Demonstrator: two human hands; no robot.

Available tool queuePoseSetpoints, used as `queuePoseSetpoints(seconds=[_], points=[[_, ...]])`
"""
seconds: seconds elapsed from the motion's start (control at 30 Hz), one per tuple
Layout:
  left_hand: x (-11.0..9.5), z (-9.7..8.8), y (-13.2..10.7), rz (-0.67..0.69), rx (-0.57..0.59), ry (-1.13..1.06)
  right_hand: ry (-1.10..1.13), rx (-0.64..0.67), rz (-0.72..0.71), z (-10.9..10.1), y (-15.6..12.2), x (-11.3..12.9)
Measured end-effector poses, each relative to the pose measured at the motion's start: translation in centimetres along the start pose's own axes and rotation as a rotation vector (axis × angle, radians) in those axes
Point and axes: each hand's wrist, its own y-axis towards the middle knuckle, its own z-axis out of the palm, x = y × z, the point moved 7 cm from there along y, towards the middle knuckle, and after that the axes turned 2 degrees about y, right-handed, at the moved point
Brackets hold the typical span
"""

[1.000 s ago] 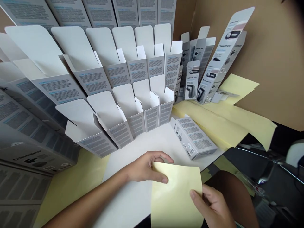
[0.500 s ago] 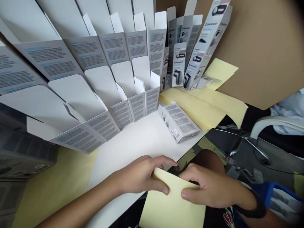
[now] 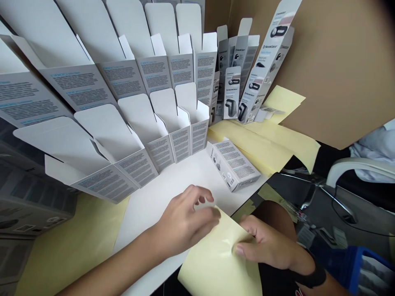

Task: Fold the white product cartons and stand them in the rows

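Below the closed carton (image 3: 233,166), the left hand (image 3: 183,224) has just come away from the yellow sheet (image 3: 216,259), fingers loosely curled, while the right hand (image 3: 265,242) grasps it alone.

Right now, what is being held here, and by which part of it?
The right hand grips a yellow sheet by its side edge, thumb on top. The left hand is at the sheet's upper corner; whether it holds on cannot be told.
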Motion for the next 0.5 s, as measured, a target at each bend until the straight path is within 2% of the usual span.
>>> queuePoseSetpoints(seconds=[0.03, 0.1, 0.23, 0.3, 0.37, 0.43, 0.5], points=[[-0.7, -0.1, -0.1, 0.069, -0.026, 0.052, -0.026, -0.040, -0.007, -0.1, -0.2, 0.2], [-1.9, 0.2, -0.1, 0.152, -0.002, 0.065, -0.128, -0.111, 0.009, -0.6, -0.8, 0.5], [-3.4, -0.1, 0.0, 0.168, 0.032, 0.024, -0.283, -0.195, 0.029, -2.1, -3.1, 1.8], [-4.0, -1.0, -0.1, 0.197, -0.037, 0.040, -0.309, -0.220, 0.004, -2.8, -4.0, 2.7], [-4.5, -2.3, -0.3, 0.259, -0.159, 0.078, -0.279, -0.274, -0.031, -3.6, -4.5, 3.5], [-4.9, -3.5, -0.6, 0.298, -0.277, 0.115, -0.190, -0.292, -0.090, -3.8, -4.0, 4.0], [-5.0, -4.0, -0.5, 0.274, -0.302, 0.106, -0.082, -0.242, -0.174, -3.3, -2.7, 4.1]])
